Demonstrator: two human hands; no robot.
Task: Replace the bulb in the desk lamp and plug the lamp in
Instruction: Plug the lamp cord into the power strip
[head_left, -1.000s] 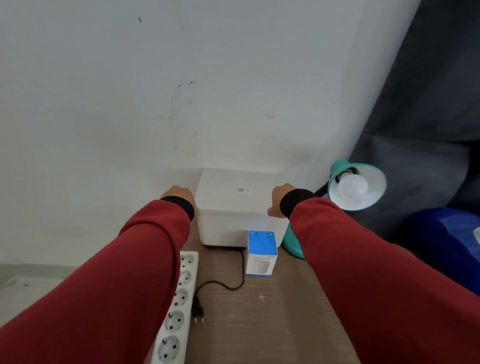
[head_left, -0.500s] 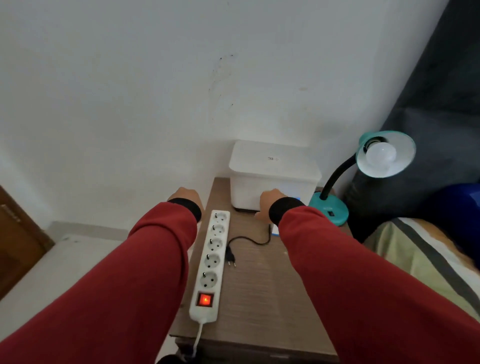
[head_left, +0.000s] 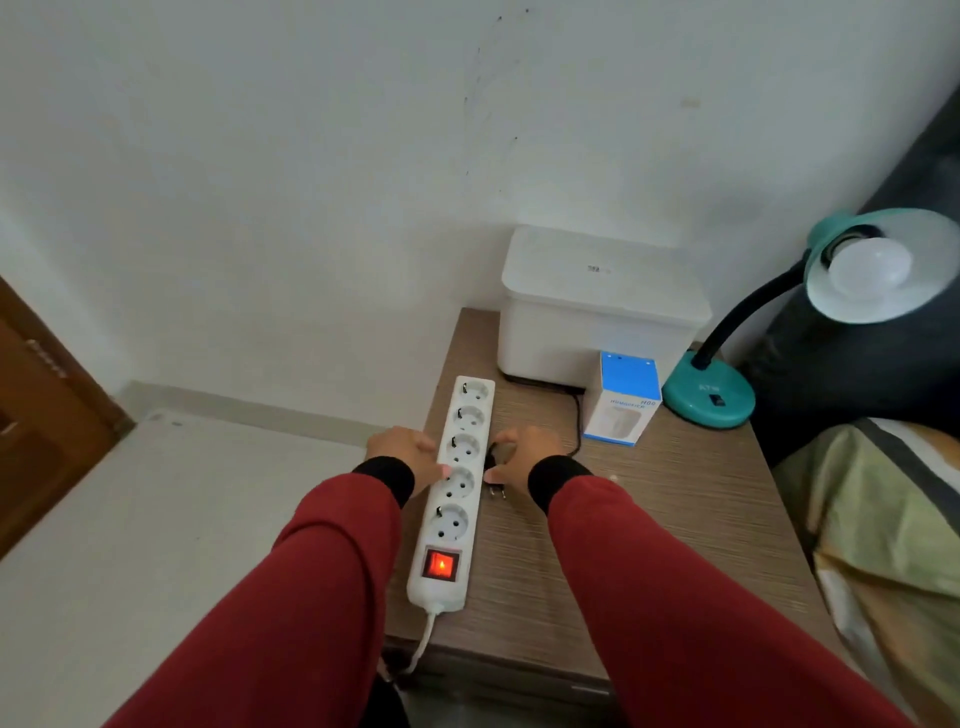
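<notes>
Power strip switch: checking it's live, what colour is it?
Glowing red-orange switch, head view.

White scuffed wall (head_left: 311, 156), pale floor (head_left: 130, 545), brown wooden door (head_left: 36, 415), wood-grain nightstand (head_left: 675, 519)

Lamp shade (head_left: 883, 270) clipped at right edge

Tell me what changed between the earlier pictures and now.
Both hands left the white box. The left hand now steadies the power strip; the right hand closes on the black plug. Lamp, bulb box and lit switch stayed put.
</notes>
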